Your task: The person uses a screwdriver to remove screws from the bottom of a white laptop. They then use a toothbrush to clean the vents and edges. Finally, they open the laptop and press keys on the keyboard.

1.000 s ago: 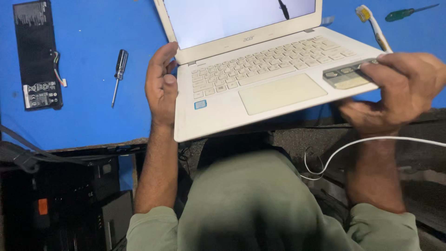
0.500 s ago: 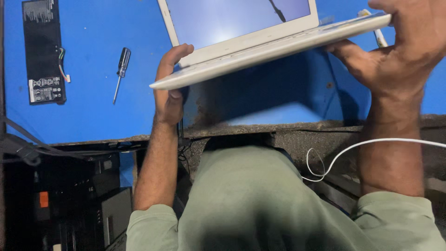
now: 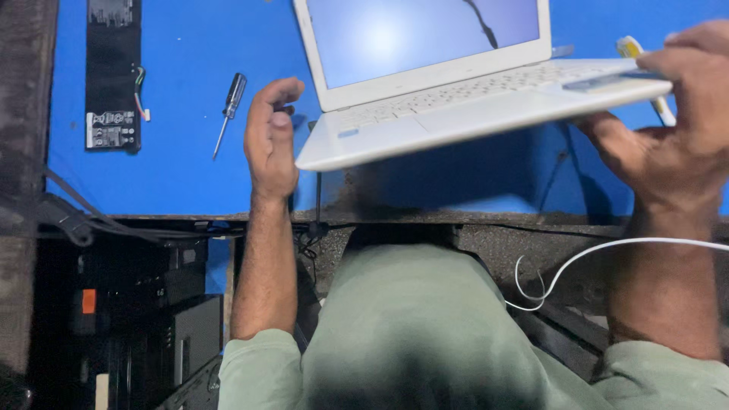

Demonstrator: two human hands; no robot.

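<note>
Bright, even overhead light on the blue bench (image 3: 182, 175); the laptop (image 3: 456, 114) screen glows pale with a soft hotspot left of centre and throws a dark shadow on the bench under its raised base. Area below the near bench edge is dim, detail lost in black at lower left. Right hand (image 3: 668, 129) motion-blurred at the right edge, left hand (image 3: 269, 140) sharp.

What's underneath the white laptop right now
Under the raised white laptop is the blue tabletop in its shadow. The right hand grips its right edge, fingers beneath. The left hand is beside its left corner. The underside itself is hidden.
</note>
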